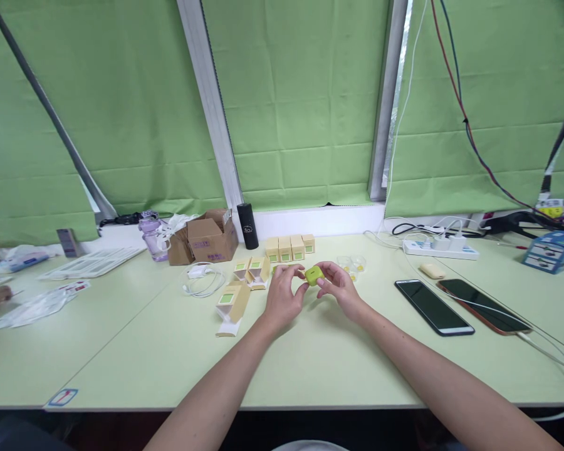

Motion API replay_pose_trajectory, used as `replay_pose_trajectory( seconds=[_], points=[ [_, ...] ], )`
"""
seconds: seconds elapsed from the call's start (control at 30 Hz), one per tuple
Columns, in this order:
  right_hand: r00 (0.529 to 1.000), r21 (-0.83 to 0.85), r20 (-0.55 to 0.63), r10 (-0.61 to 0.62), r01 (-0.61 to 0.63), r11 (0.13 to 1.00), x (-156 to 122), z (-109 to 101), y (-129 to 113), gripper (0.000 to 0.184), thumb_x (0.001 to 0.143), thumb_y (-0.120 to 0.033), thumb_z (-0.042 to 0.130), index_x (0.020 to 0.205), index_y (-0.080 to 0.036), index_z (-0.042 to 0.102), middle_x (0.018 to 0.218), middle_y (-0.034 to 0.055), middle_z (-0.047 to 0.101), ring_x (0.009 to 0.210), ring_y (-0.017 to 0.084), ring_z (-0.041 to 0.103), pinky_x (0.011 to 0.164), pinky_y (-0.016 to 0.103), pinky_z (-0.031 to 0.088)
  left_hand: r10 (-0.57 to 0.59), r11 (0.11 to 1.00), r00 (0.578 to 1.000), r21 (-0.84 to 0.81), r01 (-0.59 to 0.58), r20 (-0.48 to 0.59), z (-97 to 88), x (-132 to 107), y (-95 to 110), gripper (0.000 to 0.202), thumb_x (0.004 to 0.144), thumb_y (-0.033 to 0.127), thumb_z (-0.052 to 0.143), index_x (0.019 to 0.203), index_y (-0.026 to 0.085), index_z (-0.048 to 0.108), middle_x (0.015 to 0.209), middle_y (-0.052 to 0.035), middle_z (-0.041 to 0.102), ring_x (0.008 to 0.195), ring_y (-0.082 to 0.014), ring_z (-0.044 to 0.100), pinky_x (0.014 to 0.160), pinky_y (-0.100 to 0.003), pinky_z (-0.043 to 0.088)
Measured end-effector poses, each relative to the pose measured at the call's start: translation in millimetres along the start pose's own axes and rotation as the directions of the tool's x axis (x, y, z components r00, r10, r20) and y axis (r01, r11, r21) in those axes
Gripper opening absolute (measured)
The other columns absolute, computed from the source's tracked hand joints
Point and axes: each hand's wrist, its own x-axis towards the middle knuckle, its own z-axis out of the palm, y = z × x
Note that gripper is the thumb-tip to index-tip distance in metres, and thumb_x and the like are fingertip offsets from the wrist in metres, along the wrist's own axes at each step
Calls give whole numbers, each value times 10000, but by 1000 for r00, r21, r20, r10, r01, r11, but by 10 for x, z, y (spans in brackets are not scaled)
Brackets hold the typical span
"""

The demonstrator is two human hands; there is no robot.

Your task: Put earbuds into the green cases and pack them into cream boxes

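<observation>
Green case (314, 275) is, in the head view, just below the middle of the frame. My left hand (284, 294) and my right hand (342, 289) both grasp it with fingertips. Opened small boxes (239, 299) stand left of centre; two phones (433, 307) lie at right.

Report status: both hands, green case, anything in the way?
Left hand and right hand: fingers on green case. Case held between them. Small boxes beyond, nothing seen between the hands but the case.
</observation>
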Motion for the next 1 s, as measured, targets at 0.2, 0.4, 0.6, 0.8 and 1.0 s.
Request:
replay_pose_trajectory(
  seconds=[0.2, 0.4, 0.6, 0.8, 1.0],
  points=[
    [999, -8, -7, 34, -34, 999, 10, 12, 44, 484, 789, -525, 818, 1129, -213, 672, 1115, 108, 696, 983, 249, 643, 562, 282, 584, 158, 986, 985, 39, -161, 62, -27, -11, 29, 581, 936, 103, 624, 1462, 314, 495, 1382, -80, 618, 1324, -306, 441, 1130, -542, 437],
    [999, -93, -38, 18, -21, 995, 22, 37, 96, 458, 791, -518, 811, 1126, -225, 707, 1124, 108, 712, 956, 245, 629, 519, 259, 530, 198, 975, 974, 84, -207, 107, -43, -24, 55, 533, 958, 77, 573, 1398, 377, 602, 1461, -57, 526, 1402, -302, 356, 1191, -543, 375],
    [994, -321, -58, -94, 70, 945, 22, -25, 141, 318, 956, -462, 634, 1176, -236, 674, 1139, 99, 737, 1051, 264, 665, 765, 377, 574, 49, 996, 998, -69, -50, -26, 1, 11, 15, 492, 873, 81, 684, 1297, 325, 645, 1319, -65, 616, 1323, -297, 460, 1137, -504, 413],
    [964, -838, 195, -178, 258, 480, 6, -75, 173, 271, 988, -180, 504, 1154, -219, 714, 1247, 105, 730, 1244, 312, 536, 1052, 489, 445, -248, 897, 962, -403, 184, -115, 37, 135, -199, 473, 776, 158, 783, 1227, 250, 673, 1239, -84, 693, 1186, -275, 607, 972, -406, 482],
    [930, -927, 364, 52, 356, 122, 69, 36, 225, 447, 900, -95, 528, 1310, -190, 677, 1490, 113, 608, 1424, 355, 387, 1184, 541, 259, -344, 676, 938, -703, 220, -38, 41, 194, -300, 562, 701, 231, 858, 1221, 207, 645, 1242, -107, 725, 1166, -262, 666, 884, -332, 514]
  ],
)
